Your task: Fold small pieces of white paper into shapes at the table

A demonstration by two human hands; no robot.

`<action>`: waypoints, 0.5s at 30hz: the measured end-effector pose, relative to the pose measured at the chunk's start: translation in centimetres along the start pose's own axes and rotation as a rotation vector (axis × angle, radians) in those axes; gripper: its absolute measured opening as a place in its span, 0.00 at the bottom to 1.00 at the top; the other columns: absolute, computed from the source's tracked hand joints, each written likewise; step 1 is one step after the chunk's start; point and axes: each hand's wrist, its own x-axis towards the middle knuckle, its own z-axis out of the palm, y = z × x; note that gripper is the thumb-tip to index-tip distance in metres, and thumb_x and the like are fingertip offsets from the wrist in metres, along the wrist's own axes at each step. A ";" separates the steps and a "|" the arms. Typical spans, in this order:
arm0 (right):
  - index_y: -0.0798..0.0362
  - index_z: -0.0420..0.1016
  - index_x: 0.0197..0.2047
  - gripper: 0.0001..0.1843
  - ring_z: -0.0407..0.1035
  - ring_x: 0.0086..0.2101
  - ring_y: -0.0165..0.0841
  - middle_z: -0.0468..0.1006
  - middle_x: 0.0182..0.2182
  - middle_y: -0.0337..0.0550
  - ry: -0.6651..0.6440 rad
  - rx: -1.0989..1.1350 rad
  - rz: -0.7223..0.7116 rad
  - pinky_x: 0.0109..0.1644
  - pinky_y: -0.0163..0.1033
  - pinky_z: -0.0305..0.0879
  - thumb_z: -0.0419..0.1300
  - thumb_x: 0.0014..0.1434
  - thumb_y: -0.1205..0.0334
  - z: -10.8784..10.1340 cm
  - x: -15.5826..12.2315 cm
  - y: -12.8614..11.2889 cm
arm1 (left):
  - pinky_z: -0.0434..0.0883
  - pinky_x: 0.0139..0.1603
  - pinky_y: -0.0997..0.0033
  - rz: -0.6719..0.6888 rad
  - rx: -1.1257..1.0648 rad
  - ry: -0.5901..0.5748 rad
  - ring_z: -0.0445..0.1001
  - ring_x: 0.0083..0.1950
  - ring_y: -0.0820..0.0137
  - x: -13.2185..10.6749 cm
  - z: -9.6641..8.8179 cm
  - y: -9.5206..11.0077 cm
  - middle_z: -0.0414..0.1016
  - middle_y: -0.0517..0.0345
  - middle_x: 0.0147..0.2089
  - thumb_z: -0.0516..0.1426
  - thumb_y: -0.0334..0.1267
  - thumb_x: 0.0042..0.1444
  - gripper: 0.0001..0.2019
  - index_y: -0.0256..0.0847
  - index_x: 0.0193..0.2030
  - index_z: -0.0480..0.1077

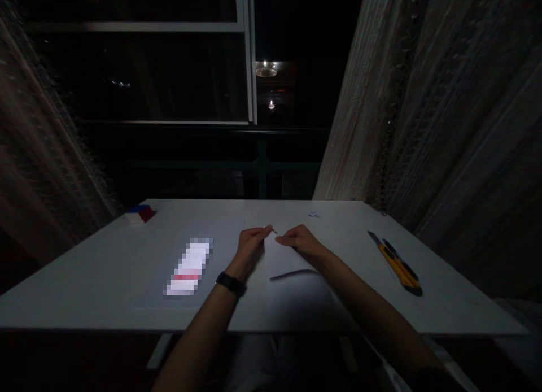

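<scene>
My left hand (250, 244), with a dark band on its wrist, is closed in a pinch above the white table (105, 256). A tiny, thin piece (274, 231) shows at its fingertips, too small and dim to name. My right hand (304, 242) is pinched just to the right, its fingertips close to that piece; whatever it grips is hidden. Under the hands lies a white sheet of paper (296, 262), and a dark curved strip (292, 274) runs across it near my right forearm. I cannot tell whether that strip is an object or a shadow.
A lit phone (188, 268) lies left of my left hand. Farther left sits a blue, white and red cube (139, 213). On the right lies a yellow and black utility knife (398, 268). Small dark bits (313, 215) rest toward the back. Curtains (351, 98) flank the dark window.
</scene>
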 end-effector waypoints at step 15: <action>0.60 0.75 0.19 0.19 0.57 0.17 0.24 0.68 0.13 0.36 -0.034 0.047 -0.045 0.23 0.32 0.51 0.67 0.35 0.50 0.9 -0.5 -0.7 | 0.69 0.35 0.68 0.056 -0.164 0.153 0.74 0.31 0.65 -0.1 0.5 0.4 0.77 0.49 0.27 0.62 0.35 0.37 0.08 0.31 0.24 0.75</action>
